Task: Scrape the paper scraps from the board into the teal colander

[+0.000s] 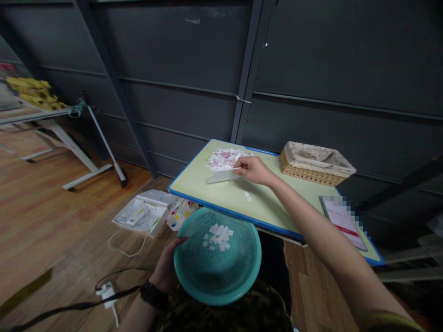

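My left hand grips the rim of a teal plastic strainer bowl held in front of my lap, below the table's near edge. Several small white paper bits lie inside it. My right hand reaches across the pale green table and pinches a flat white card, its edge resting on the tabletop. Just behind the card sits a heap of white and pink paper scraps. A few stray scraps lie nearer to me.
A woven basket stands at the table's far right, a pink-and-white booklet near its right edge. On the wooden floor lie an open white box, a white cable and plug. A dark wall is behind; another table stands far left.
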A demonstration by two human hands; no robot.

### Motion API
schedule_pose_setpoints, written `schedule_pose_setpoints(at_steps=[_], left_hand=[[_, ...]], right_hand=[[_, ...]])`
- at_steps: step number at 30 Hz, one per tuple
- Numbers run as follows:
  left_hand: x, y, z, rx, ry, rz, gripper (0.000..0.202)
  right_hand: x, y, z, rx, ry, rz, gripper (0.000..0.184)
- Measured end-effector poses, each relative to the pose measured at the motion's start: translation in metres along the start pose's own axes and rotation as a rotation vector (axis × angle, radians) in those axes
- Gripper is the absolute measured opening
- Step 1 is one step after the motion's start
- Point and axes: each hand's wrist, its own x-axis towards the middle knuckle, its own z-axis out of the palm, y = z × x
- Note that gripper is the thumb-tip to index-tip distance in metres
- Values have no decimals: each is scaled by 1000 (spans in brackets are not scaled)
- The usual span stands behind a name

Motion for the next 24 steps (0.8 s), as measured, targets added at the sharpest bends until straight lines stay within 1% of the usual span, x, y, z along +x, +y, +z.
schedule_pose_setpoints(at_steps=[4, 7, 10, 14, 19, 24], left_hand=[[0, 0, 0, -11, 1, 19, 18], [-1, 0, 1, -9, 13, 42, 22], [-2, 0, 1, 3, 26, 22, 19], [0, 0, 0, 12, 31, 12, 9], [-1, 0, 2, 24, 32, -5, 16], [-2, 0, 4, 8, 23, 26, 13]], right_hand=[[-5, 9, -6, 80, 14, 36, 10], [-5, 15, -6, 88, 76, 48, 13], [-5, 18, -8, 11, 123, 47, 11], [-9, 21, -13, -156, 90, 54, 10], [-16, 28, -19, -234, 86, 86, 11], [-22, 27, -27, -335, 141, 109, 11]])
